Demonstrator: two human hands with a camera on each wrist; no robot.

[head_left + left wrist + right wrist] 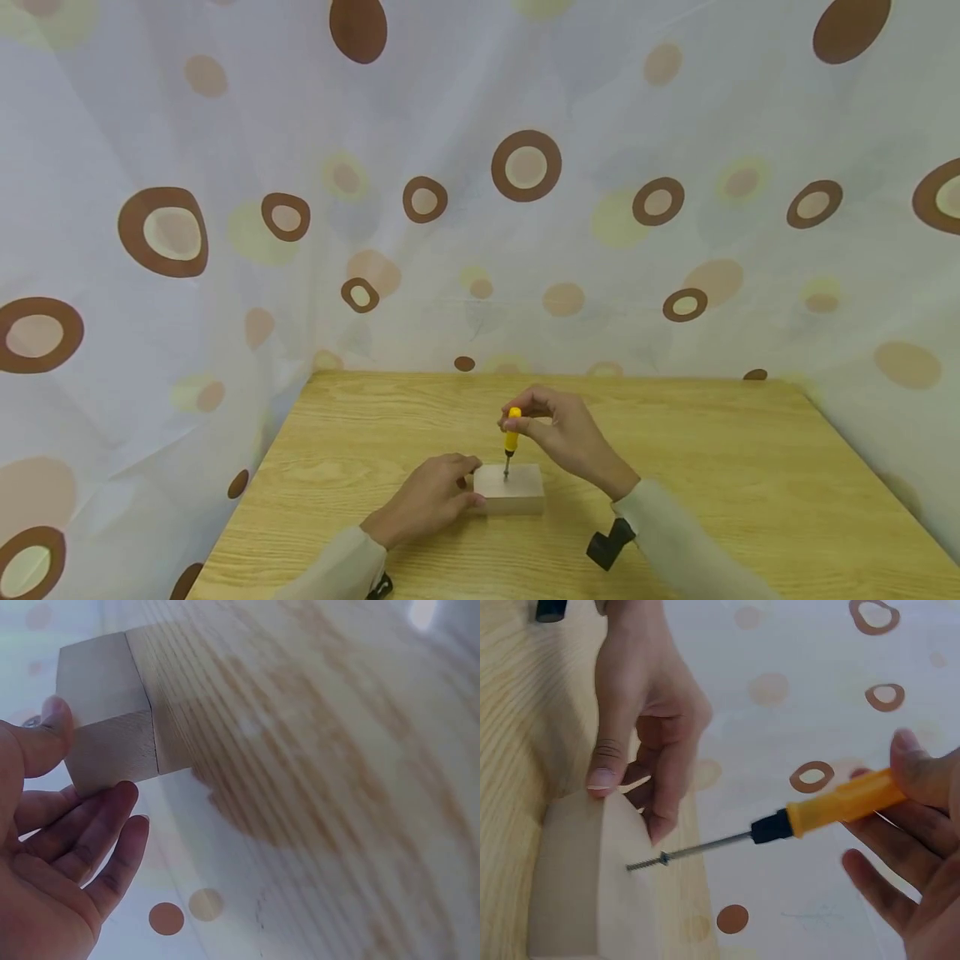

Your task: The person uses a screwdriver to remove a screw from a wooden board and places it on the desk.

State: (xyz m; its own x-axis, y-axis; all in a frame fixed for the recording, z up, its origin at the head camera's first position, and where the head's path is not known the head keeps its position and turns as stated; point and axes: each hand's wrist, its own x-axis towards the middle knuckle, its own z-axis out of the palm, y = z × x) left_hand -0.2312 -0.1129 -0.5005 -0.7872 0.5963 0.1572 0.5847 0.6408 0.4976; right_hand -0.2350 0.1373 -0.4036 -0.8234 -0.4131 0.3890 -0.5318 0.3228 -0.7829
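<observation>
A pale wooden block (517, 503) lies on the table near the middle of the head view. My left hand (429, 497) grips its left end, thumb on one side and fingertips on the other; the left wrist view shows the thumb (52, 739) pressed to the block. My right hand (570, 437) pinches the yellow handle of a screwdriver (847, 802) between thumb and fingers. The screwdriver stands nearly upright above the block. At its tip is a screw (646, 863), whose point meets the block's top face. Most of the thread still shows.
The wood-grain table (735, 467) reaches out on both sides of the block. Behind and beside it hangs a white sheet (465, 83) with brown and tan spots. Black wrist mounts (611, 543) sit at the sleeves.
</observation>
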